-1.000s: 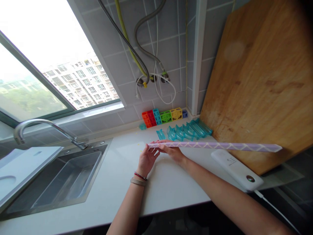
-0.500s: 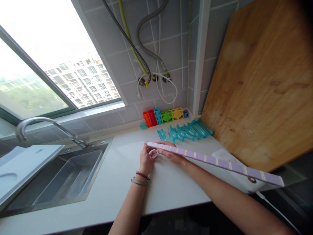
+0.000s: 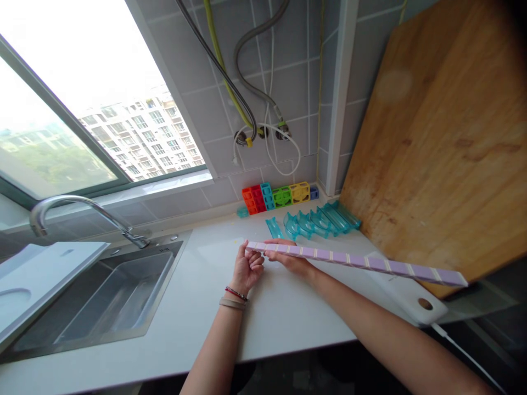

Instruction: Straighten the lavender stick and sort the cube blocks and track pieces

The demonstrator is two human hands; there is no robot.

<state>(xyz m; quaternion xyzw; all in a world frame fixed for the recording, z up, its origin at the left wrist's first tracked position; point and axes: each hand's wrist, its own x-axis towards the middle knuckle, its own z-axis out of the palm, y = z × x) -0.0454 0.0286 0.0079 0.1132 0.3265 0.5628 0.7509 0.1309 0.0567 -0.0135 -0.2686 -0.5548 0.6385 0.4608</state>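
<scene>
A long, thin purple strip (image 3: 358, 260), split into many segments by pale cross-lines, slants rightward above the white counter. My left hand (image 3: 248, 269) grips its left end, thumb up along the end and the other fingers curled in. Close beside it, my right hand (image 3: 290, 257) holds the strip near the same end, its fingers partly hidden behind it. The far right end sticks out free over my right forearm. Just beyond my hands lie several translucent teal curved and trough-shaped plastic pieces (image 3: 307, 222).
Against the tiled wall stands a row of red (image 3: 254, 199), blue, green (image 3: 282, 196) and yellow (image 3: 300, 192) plastic blocks. A sink (image 3: 123, 296) with a faucet (image 3: 82, 200) is at left. At right lean a wooden board (image 3: 432, 142) and, below it, a white device (image 3: 428, 307) with a cable.
The strip's free right end has risen and shifted slightly left, so the strip lies flatter. My left fingers have curled in more tightly at its left end.
</scene>
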